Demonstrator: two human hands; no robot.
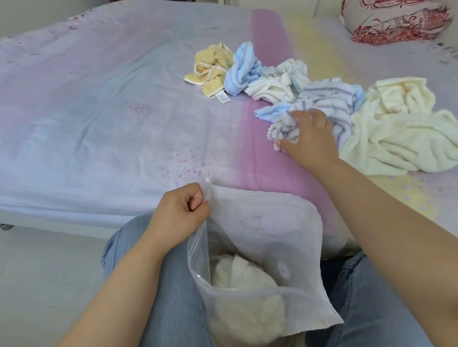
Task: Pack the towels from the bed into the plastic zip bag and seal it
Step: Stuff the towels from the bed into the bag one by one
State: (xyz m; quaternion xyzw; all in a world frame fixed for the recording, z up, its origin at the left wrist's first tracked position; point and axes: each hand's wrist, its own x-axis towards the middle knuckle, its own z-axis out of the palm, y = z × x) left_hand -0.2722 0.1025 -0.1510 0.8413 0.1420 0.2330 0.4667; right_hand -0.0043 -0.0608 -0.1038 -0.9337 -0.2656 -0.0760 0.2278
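Person seated at the edge of the bed [90, 113], jeans [173, 306] visible at the knees. Left hand [181, 210] curled, pinching the top corner of the plastic zip bag [267, 231], holding its mouth open; bag stands between the knees, leaning on the bed edge, unsealed. One cream towel [241, 278] already sits inside the bag, low down. Right hand [307, 137] reaches out over the bed, fingers closed around a bunched part of the grey-striped towel [329, 99], which still lies on the sheet. Other towels remain on the bed in a loose row: yellow towel [211, 68] at far left with a white tag showing, blue towel [243, 70] touching it, white towel [281, 81] next, a light blue towel [271, 112] peeking out just beside the striped one, and a large cream towel [401, 132] at the right, touching the striped one. Patterned red pillow [393, 19] at the far right corner of the bed. Sheet is pastel purple, pink and yellow. Pale floor [22, 280] at lower left.
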